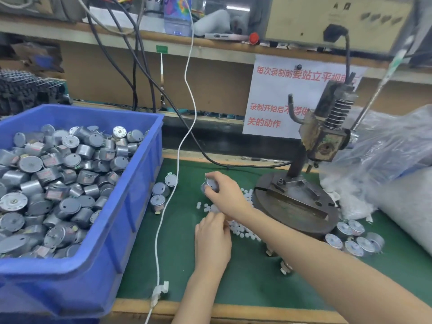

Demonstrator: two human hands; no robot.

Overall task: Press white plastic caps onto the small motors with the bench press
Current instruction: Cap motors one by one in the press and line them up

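Two hands work over the green mat of the bench [187, 265], their forearms cut off by the bottom and right edges of the view. Nearest, a white cable [163, 218] runs up from a clip at the bench's front edge. The left hand [212, 239] reaches forward, knuckles up, into a scatter of small white caps [243, 232]. Its fingertips are hidden under the right wrist, so I cannot tell whether it pinches a cap or only touches the heap. Just beyond it the right hand [225, 195], crossing in from the right, grips one grey motor [210, 185] from above. Fingers cover most of the motor, and its shaft end cannot be seen.

On the left a blue crate [131, 206] is heaped with motors [58, 183], its near corner out of frame. Three loose motors [160, 189] lie just beside its wall. On the right a cluster of motors with pale faces [353, 239] lies by the round base plate [297, 204] of the bench press [325, 141]. Whether these carry caps is too blurred to tell. The press ram stands raised above the base, with nothing under it. A clear plastic bag [385, 160] holding something white fills the right side, partly cut off. Behind the press, a paper sign [280, 97] with red characters is partly covered by the press head. Black cables [149, 73] hang from a cluttered, blurred shelf [70, 31].
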